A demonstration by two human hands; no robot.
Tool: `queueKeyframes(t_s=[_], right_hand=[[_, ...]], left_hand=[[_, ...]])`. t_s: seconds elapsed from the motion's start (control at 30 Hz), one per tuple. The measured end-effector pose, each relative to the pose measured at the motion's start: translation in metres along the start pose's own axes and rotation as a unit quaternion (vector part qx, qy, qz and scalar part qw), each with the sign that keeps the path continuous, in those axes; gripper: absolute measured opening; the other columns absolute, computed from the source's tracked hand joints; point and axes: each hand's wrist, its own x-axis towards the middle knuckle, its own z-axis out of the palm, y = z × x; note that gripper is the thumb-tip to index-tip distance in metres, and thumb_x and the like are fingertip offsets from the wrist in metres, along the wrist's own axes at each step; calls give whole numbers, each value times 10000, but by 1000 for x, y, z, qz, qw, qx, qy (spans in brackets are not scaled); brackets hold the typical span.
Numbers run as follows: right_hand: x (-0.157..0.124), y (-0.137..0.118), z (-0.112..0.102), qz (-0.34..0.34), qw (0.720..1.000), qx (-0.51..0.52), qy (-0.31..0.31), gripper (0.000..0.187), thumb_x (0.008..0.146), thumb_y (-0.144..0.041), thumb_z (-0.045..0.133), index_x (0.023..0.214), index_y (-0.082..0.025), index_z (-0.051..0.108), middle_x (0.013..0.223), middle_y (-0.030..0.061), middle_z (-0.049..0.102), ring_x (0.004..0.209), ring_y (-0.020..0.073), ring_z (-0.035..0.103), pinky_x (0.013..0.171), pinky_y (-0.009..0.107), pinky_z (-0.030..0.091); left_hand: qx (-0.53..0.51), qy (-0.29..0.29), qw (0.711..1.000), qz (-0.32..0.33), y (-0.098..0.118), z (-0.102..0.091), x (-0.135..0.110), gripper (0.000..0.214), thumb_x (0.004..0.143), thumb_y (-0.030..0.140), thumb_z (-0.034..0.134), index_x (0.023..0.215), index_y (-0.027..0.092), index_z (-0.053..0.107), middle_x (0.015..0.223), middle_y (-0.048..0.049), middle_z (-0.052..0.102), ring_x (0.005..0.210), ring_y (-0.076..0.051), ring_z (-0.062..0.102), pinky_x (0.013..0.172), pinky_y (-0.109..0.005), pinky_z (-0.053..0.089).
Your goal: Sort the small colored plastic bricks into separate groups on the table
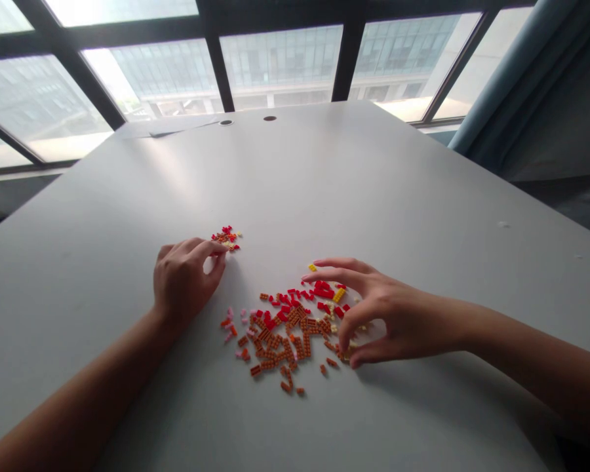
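Note:
A loose heap of small toy building bricks (270, 347), mostly brown and red with some pink, orange, yellow and cream ones, is spread on the white table (295, 196). My right hand (383, 308) is over the heap's right side, its outer fingers stretched out beside a yellow brick (313, 267). Its thumb and index tips are slightly apart, down by brown bricks at the edge. A smaller pile of tiny bricks (225, 236) lies farther off. At its near edge my left hand (189, 272) has thumb and index pinched together; what they hold, if anything, is hidden.
Two round cable holes (270, 118) and a flat sheet (177, 126) are at the table's far end. Beyond stand large windows with dark frames (280, 13). A blue-grey curtain (516, 85) hangs at the right. Small white scraps (503, 224) lie on the table's right part.

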Motion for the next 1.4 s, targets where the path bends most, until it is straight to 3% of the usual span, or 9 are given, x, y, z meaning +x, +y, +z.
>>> queueKeyframes(t_s=[0.2,0.7,1.03,1.4], right_hand=[[0,4,1,7,1000,5,26,129,809,-349,739,768,-232,774,1406,110,525,1408,300,336,1083,477,389],[0,4,3,40,999,28,5,239,835,-407,702,735,-192,735,1403,136,523,1411,304,327,1082,494,392],[0,5,0,50,997,46,-45,235,842,-419,691,759,-208,753,1402,120,505,1437,316,258,1113,501,344],[1,5,-1,62,996,52,-37,248,844,-421,686,761,-192,737,1414,139,485,1424,318,276,1075,506,391]], left_hand=[[-2,4,1000,6,0,0,-1,182,900,297,540,857,233,704,852,-6,737,817,-217,695,805,-355,427],[-3,4,1000,6,2,-1,1,187,897,294,535,846,235,705,840,-10,739,812,-221,697,790,-359,428],[1,9,1000,10,2,-1,0,169,894,284,545,842,239,700,840,-5,738,818,-222,699,786,-357,427],[-2,-4,1000,-1,1,-1,1,181,899,294,530,848,244,697,860,-12,742,839,-218,694,804,-357,423]])
